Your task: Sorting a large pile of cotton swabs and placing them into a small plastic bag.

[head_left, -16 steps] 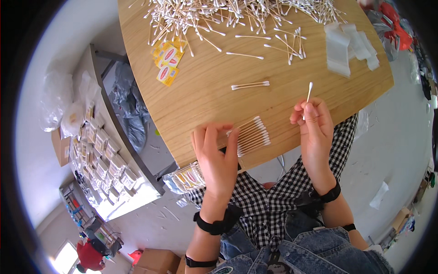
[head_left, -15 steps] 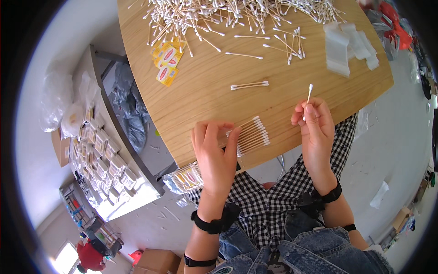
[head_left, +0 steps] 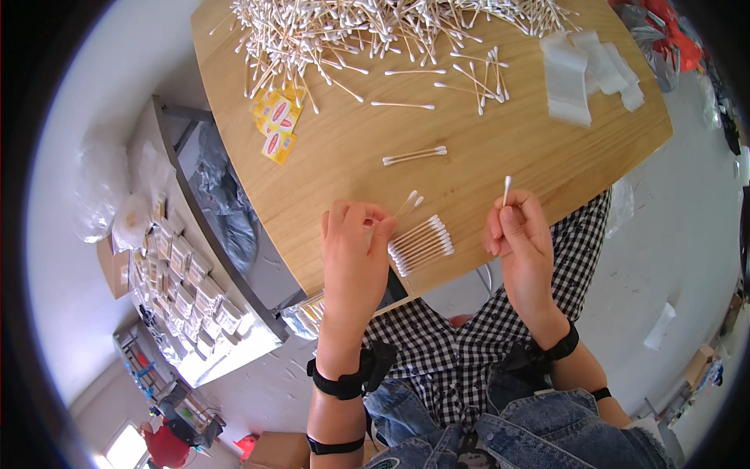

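Observation:
My left hand [head_left: 355,250] is at the table's near edge, its thumb and fingers pinched on cotton swabs [head_left: 407,205]; two white tips stick out to the right. Beside it, a neat row of cotton swabs [head_left: 422,245] lies side by side on the wood. To the right, my right hand [head_left: 522,242] pinches a single cotton swab [head_left: 507,187] between thumb and fingers, one white tip pointing up and its lower part hidden. Farther off lies a pair of cotton swabs [head_left: 415,155], close together.
A big pile of loose cotton swabs [head_left: 351,31] covers the far side of the wooden table [head_left: 469,172]. Yellow cards [head_left: 277,129] lie at left, clear plastic bags [head_left: 569,86] at right. A side table [head_left: 258,344] holds many packed bundles; a person in red [head_left: 166,447] is beyond.
My left hand has lifted away from the row, with swabs now pinched in it and tips showing. My right hand, still holding its swab, has moved a little left and nearer.

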Motion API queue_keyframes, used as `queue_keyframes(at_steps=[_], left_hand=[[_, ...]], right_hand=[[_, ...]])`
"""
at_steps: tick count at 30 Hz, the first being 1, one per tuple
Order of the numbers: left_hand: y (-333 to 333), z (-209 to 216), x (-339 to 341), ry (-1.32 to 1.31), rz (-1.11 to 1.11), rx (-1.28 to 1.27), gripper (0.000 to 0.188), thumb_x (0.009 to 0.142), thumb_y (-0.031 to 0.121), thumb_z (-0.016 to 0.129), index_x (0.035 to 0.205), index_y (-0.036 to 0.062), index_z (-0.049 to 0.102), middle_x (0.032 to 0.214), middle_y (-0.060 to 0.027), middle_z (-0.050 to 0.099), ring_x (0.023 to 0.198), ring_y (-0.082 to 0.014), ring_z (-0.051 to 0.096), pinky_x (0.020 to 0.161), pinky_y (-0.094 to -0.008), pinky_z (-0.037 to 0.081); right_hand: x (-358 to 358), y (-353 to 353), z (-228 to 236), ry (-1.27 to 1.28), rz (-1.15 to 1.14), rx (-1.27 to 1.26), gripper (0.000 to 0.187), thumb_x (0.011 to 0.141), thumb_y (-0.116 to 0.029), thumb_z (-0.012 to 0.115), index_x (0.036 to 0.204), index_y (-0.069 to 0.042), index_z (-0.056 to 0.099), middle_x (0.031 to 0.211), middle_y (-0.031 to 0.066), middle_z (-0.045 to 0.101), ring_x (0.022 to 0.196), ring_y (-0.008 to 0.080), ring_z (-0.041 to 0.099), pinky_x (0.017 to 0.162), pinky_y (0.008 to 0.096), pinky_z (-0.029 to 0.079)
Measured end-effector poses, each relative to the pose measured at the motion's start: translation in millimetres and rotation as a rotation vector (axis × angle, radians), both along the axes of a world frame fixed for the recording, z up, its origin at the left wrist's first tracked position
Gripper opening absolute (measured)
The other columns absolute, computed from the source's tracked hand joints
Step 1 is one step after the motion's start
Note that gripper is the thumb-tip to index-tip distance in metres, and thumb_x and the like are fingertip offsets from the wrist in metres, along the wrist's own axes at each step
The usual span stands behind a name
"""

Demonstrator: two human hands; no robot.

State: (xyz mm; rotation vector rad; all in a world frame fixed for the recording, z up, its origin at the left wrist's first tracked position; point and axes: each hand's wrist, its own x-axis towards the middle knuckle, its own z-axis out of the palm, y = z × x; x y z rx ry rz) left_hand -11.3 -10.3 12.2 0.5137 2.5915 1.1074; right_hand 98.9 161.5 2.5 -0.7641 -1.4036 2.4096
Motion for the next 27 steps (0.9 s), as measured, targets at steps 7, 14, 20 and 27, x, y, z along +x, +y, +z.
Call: queue_keyframes(at_steps=[7,14,20,27], left_hand=[[3.7,6.8,-6.2,0.0,-0.032,0.011,0.01,0.086,0.006,0.065,0.093,0.0003,0.06,0.091,-0.0137,0.055,0.089,-0.0302,0.053,0.079,-0.0387,0.044],[41.7,23.7,-13.6,0.041,-0.239,0.186,0.013,0.083,0.003,0.068,0.095,-0.001,0.062,0.089,-0.0115,0.056,0.089,-0.0251,0.056,0.081,-0.0335,0.045],[40.0,-13.7,-48.6,0.399,-0.158,0.028,0.016,0.075,0.004,0.071,0.089,0.0062,0.064,0.089,-0.0094,0.057,0.088,-0.0297,0.054,0.079,-0.0411,0.044],[11.8,-8.1,-36.8,0.327,-0.225,-0.067,0.011,0.075,0.004,0.071,0.082,0.0076,0.063,0.083,-0.0055,0.058,0.083,-0.0274,0.054,0.076,-0.0403,0.044]], right_hand=[[-27.1,-22.9,6.1,-0.026,0.12,-0.023,0.02,0.104,-0.023,0.048,0.11,-0.004,0.051,0.079,-0.0048,0.044,0.066,0.0024,0.037,0.057,0.0179,0.031],[-24.3,-4.6,21.9,-0.125,-0.027,0.274,0.024,0.103,-0.025,0.049,0.098,-0.004,0.058,0.081,-0.0027,0.054,0.069,0.0031,0.046,0.062,0.0196,0.039],[64.4,134.5,15.2,-0.315,-0.201,0.633,0.027,0.103,-0.027,0.047,0.091,-0.004,0.056,0.074,-0.001,0.051,0.066,0.0056,0.048,0.058,0.0206,0.04],[185.9,279.9,-54.0,-0.925,-0.019,0.687,0.028,0.101,-0.029,0.05,0.104,-0.003,0.059,0.081,0.0029,0.056,0.071,0.0105,0.055,0.062,0.0247,0.044]])
